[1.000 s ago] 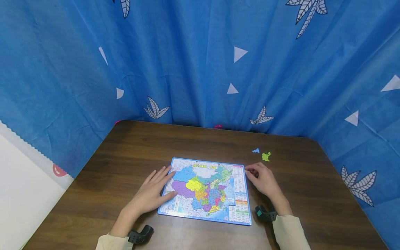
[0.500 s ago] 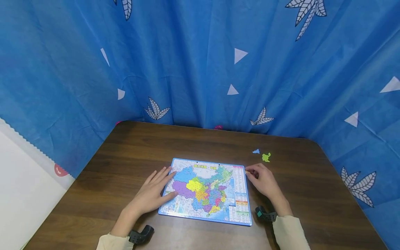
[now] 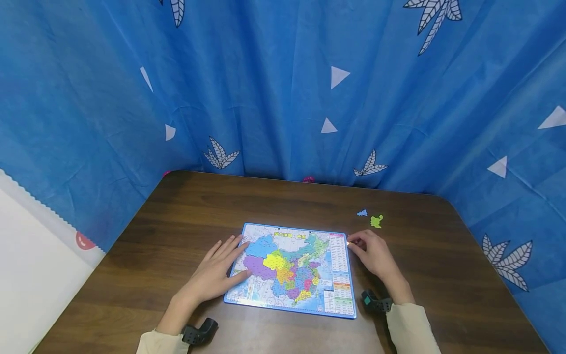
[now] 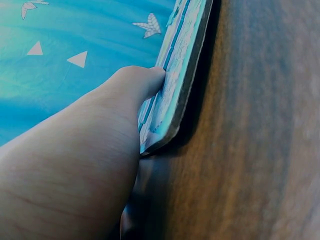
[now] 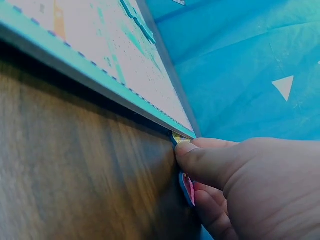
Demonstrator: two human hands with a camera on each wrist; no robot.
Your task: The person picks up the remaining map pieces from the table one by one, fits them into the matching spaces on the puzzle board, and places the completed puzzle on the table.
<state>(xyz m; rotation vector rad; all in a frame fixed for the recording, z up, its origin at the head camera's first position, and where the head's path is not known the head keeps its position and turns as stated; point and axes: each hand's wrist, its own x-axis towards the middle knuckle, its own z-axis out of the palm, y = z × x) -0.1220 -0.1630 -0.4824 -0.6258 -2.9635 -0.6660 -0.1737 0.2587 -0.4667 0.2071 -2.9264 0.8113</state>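
Note:
A magnetic map puzzle board (image 3: 289, 243) with a blue rim lies flat on the table, filled with coloured pieces. My left hand (image 3: 214, 276) rests on its left side with fingers spread. In the left wrist view, the thumb (image 4: 150, 80) touches the board near a corner. Beside the board's upper right corner, my right hand (image 3: 372, 253) pinches a small puzzle piece (image 5: 187, 189) between thumb and fingers. Pink and yellow parts of it show in the right wrist view; the fingers cover the rest.
Two loose puzzle pieces, one blue (image 3: 362, 213) and one green (image 3: 376, 221), lie beyond the right hand. A blue curtain (image 3: 274, 98) hangs behind the far edge of the brown wooden table (image 3: 199, 201). A white surface (image 3: 35, 260) stands at the left.
The right fingers shift very slightly, and a bit of the pinched piece now shows brighter at the fingertips. The left hand, the board and the loose pieces stay in place.

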